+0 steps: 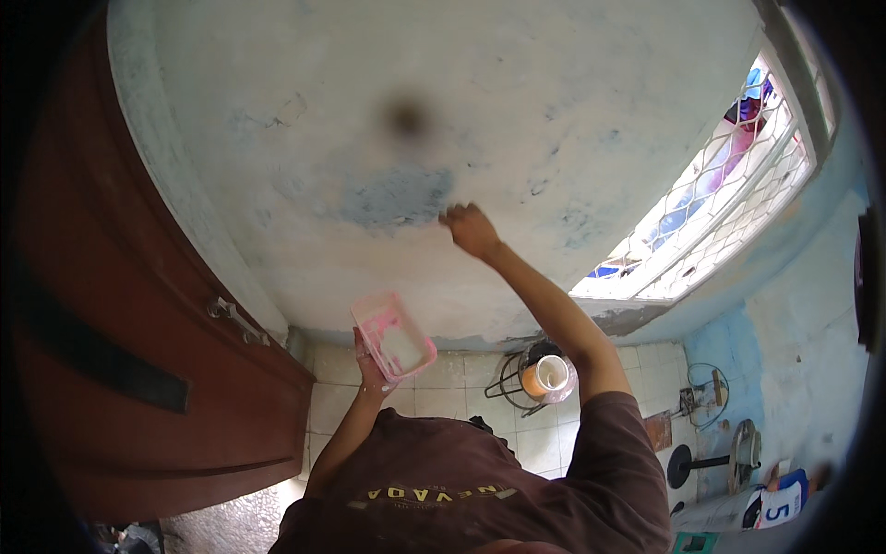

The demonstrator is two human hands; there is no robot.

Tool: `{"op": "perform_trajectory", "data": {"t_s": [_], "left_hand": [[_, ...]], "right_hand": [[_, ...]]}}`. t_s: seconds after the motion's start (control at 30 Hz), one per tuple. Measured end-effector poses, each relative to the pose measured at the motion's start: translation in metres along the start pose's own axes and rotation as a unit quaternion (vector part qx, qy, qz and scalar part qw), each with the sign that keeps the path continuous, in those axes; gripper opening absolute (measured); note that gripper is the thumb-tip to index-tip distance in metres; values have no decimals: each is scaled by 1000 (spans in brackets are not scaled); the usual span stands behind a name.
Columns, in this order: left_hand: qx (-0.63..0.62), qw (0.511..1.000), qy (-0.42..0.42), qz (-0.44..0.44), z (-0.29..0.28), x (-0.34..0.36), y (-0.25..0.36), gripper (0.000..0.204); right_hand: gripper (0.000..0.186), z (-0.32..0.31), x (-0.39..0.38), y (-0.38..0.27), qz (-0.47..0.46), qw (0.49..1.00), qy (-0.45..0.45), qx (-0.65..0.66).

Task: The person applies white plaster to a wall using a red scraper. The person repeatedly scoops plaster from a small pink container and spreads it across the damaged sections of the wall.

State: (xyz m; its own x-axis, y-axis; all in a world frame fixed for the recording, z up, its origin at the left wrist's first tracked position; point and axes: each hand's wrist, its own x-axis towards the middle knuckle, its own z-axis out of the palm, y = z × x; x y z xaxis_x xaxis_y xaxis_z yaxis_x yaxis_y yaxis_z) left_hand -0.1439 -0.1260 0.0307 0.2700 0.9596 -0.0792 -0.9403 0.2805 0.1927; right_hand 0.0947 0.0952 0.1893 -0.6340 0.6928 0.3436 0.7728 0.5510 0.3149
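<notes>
My left hand [371, 367] holds a pink plastic tub [431, 351] from its left side, low in front of the wall. White paste [403, 347] lies in the tub, and pink shows through on its inner side. Higher up, my right hand [472, 231] is closed close to the pale wall [341, 83], arm stretched forward. Whatever its curled fingers may hold is hidden. Just left of that hand is a rough blue-grey patch [397, 197] on the wall. Smaller bluish marks are scattered around it.
A brown door [138, 277] with a metal handle [237, 319] stands at the left. To the right is a window with a white grille [711, 198]. A stool [505, 380] bears an orange-and-white container [551, 372]. Another person [784, 499] is at the lower right.
</notes>
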Motion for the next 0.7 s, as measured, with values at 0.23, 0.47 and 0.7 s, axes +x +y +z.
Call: {"op": "perform_trajectory", "data": {"t_s": [0.23, 0.47, 0.7], "left_hand": [[25, 999, 8, -32, 10, 12, 59, 72], [45, 996, 57, -59, -35, 7, 139, 73], [-16, 998, -8, -65, -105, -9, 204, 70]], "right_hand": [[18, -254, 105, 109, 105, 853, 511, -29], [20, -186, 17, 3, 321, 817, 451, 161], [46, 58, -4, -121, 622, 716, 138, 284]]}}
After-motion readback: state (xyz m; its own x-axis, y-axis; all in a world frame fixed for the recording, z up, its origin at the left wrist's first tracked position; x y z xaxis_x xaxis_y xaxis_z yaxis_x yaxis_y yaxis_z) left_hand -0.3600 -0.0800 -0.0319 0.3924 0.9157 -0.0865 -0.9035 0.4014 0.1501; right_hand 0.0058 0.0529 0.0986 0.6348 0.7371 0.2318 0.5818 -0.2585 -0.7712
